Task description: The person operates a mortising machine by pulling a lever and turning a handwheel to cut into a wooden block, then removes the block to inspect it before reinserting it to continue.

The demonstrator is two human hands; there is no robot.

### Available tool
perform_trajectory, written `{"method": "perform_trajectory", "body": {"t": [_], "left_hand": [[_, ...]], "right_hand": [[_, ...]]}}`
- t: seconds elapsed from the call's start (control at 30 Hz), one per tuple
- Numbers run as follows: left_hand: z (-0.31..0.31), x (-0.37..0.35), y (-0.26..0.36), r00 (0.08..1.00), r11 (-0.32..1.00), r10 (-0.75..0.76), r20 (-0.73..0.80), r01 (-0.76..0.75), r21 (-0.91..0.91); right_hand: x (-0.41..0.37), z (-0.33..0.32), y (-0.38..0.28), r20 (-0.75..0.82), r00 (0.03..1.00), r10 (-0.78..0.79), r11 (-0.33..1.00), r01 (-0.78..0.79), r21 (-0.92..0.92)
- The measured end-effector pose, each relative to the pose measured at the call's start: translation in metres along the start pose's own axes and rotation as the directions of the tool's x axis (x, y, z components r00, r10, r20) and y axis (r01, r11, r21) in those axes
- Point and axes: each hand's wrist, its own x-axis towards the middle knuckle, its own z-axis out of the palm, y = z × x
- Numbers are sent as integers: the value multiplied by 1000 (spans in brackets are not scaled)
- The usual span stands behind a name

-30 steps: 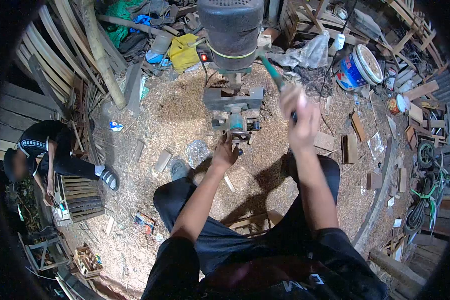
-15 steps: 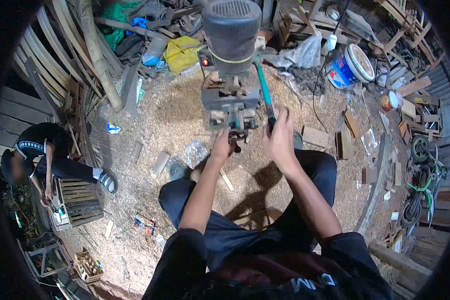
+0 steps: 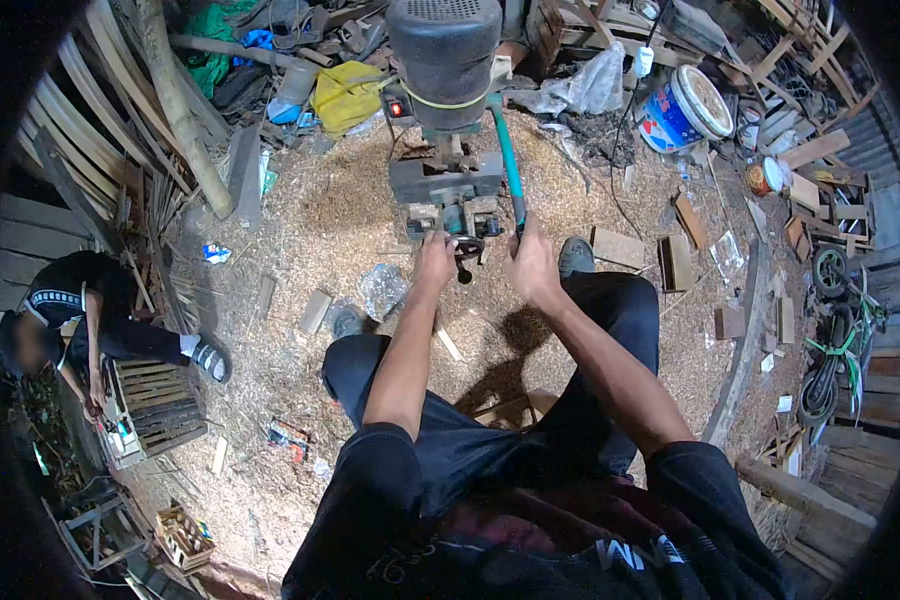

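Lever (image 3: 507, 165) lengthwise toward person, in right hand (image 3: 532, 265)

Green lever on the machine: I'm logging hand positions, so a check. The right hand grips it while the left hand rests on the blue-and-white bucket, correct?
Not quite. The right hand does grip the green lever, but the left hand is at the front of the machine, not on the bucket, as the head view shows.

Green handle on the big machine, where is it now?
In the head view, the green handle slants down from the dark motor at top centre to the right hand, whose fingers wrap its lower end, beside the left hand.
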Motion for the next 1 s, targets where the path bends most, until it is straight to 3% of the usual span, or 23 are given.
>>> {"method": "perform_trajectory", "body": {"t": [0.17,0.27,0.4,0.57,0.6,0.63,0.67,0.73,0.83,0.87,1.0], "left_hand": [[0,4,-1,1000,999,-24,15,23,39],[4,3,-5,1000,999,-17,6,17,32],[-2,4,-4,997,998,-65,33,65,3],[15,-9,-13,996,992,-85,-7,84,-92],[19,-15,-21,998,998,53,15,-53,-36],[22,-22,-19,997,994,76,-16,-74,81],[30,-31,-12,993,976,105,-47,-94,197],[27,-46,9,998,982,40,-38,-32,188],[33,-44,0,992,995,78,-96,-72,67],[35,-46,-3,999,991,2,-37,3,135],[37,-46,-17,1000,999,1,-13,0,38]], "right_hand": [[-1,10,9,-21,998,-56,998,56,-16],[2,13,15,21,1000,9,997,-7,-77],[4,4,10,49,998,-33,999,31,38],[25,-64,-39,29,994,-107,994,108,-1],[35,-79,-49,30,983,-180,983,179,41],[48,-94,-61,21,967,-255,964,252,84],[58,-112,-81,138,980,-145,988,137,65],[71,-142,-115,357,930,89,996,-89,-18],[76,-152,-126,328,944,10,986,46,-162],[82,-144,-117,267,964,-13,983,61,-173],[76,-146,-120,286,958,11,986,38,-163]]}}
